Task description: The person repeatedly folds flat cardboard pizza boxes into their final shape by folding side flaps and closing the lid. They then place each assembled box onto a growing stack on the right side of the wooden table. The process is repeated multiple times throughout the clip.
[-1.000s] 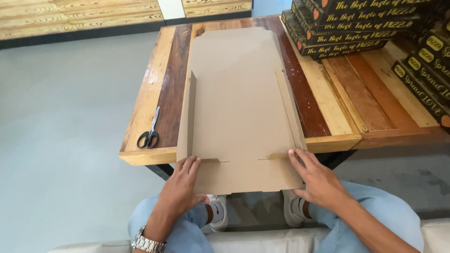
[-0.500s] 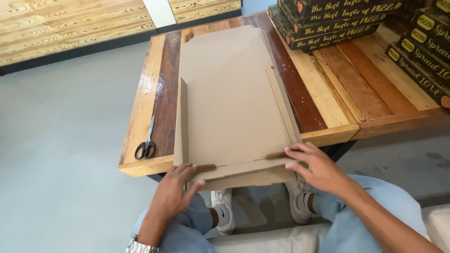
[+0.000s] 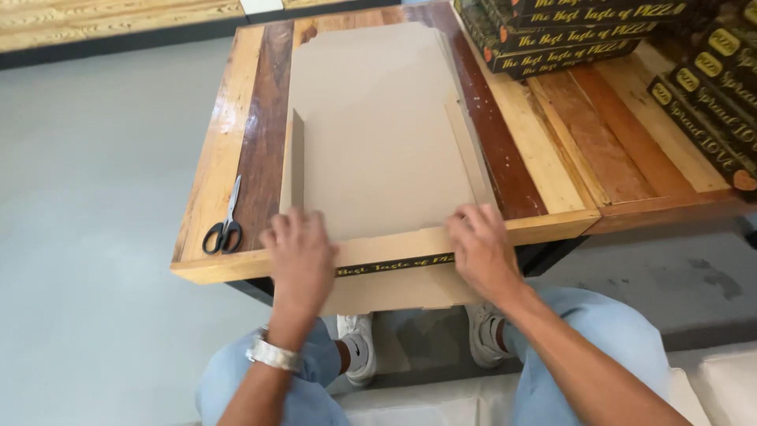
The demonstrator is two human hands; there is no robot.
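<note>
A flat brown cardboard box blank [image 3: 378, 134] lies lengthwise on the wooden table [image 3: 236, 118], its left side flap standing upright. The near end flap [image 3: 394, 254] is folded up at the table's front edge, showing a dark printed strip. My left hand [image 3: 300, 256] presses on the left part of that fold, fingers spread over the flap. On the right part of the fold rests my right hand [image 3: 481, 248], fingers curled over its top. A metal watch is on my left wrist.
Black-handled scissors [image 3: 225, 225] lie at the table's front left. Stacks of dark printed pizza boxes [image 3: 568, 31] stand at the back right, more along the right edge [image 3: 710, 110]. Grey floor lies to the left. My knees in blue jeans sit under the table's front edge.
The near end flap has been folded upward from hanging flat over the edge. Both hands moved up onto the fold line. The camera came closer.
</note>
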